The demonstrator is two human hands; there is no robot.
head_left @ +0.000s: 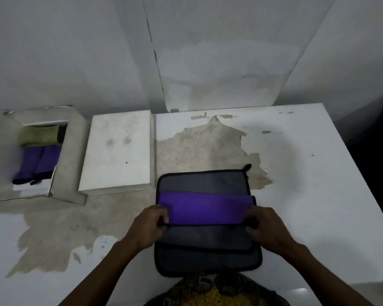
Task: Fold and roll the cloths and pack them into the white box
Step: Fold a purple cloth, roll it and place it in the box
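Cloth [205, 209], purple over grey, is pinched at both ends by left hand [149, 226] and right hand [266, 228]; edges should be kept aligned while folding.

You face a white table [296, 173] with peeled, stained patches, pushed against a cracked, water-marked white wall [208, 62] in dim light.

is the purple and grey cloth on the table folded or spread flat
Partly folded: the cloth has a purple band doubled over its grey face, pinched by the left hand and right hand.
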